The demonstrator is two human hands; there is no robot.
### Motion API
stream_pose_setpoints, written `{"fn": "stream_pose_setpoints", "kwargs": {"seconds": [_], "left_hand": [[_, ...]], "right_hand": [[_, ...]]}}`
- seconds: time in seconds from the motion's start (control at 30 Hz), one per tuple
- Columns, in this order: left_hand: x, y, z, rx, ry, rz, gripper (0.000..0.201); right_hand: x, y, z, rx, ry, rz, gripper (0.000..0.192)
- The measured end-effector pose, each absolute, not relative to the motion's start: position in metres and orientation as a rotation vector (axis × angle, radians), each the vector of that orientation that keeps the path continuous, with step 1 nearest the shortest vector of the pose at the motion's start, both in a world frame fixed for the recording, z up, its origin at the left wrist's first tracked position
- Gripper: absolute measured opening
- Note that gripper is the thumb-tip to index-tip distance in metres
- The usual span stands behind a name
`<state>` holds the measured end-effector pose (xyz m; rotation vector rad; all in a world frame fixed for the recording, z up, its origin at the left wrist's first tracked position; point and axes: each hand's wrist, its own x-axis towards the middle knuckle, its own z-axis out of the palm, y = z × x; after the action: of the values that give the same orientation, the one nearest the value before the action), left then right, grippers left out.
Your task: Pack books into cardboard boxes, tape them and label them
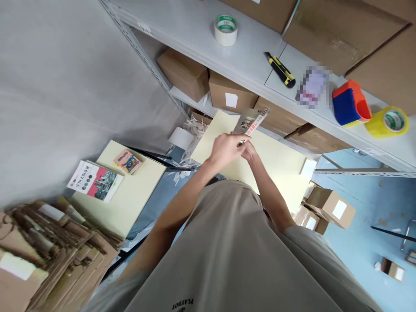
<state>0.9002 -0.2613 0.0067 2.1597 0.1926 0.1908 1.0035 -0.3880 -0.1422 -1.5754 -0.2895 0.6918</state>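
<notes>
A book [247, 121] stands tilted above the pale yellow table [273, 169], its greyish cover and its white spine with red characters in sight. My left hand [225, 148] is closed on the book's near end, its fingers reaching across toward the spine. Close beside it and partly behind it, my right hand [248, 151] grips the same end from the right. Some of the fingers of both hands are hidden.
Above the table, a shelf holds white tape [225, 30], a utility knife [280, 70], a tape dispenser [350, 103] and yellow tape [387, 121]. Cartons [232, 91] fill the level below. Books [95, 180] lie on a side table at left, by flattened cardboard [65, 251]. Boxes [331, 208] are stacked right.
</notes>
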Motion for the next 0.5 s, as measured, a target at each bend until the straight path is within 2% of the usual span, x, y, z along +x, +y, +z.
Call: {"fn": "stream_pose_setpoints", "kwargs": {"seconds": [0.03, 0.07, 0.17, 0.33, 0.5], "left_hand": [[0.903, -0.244, -0.005, 2.009, 0.219, 0.201, 0.011], [0.906, -0.226, -0.019, 1.859, 0.260, 0.196, 0.015], [0.906, -0.188, -0.074, 1.540, 0.574, 0.079, 0.041], [0.874, -0.188, -0.160, 1.507, 0.868, -0.027, 0.038], [0.869, -0.182, -0.192, 1.556, 0.874, -0.051, 0.032]], "right_hand": [[1.007, -0.396, -0.145, -1.479, -0.197, 0.731, 0.047], [1.009, -0.404, -0.147, -1.435, -0.137, 0.741, 0.053], [1.004, -0.426, -0.157, -1.486, -0.034, 0.742, 0.061], [0.971, -0.440, -0.181, -1.707, 0.052, 0.796, 0.063], [0.952, -0.421, -0.195, -1.730, 0.092, 0.795, 0.066]]}}
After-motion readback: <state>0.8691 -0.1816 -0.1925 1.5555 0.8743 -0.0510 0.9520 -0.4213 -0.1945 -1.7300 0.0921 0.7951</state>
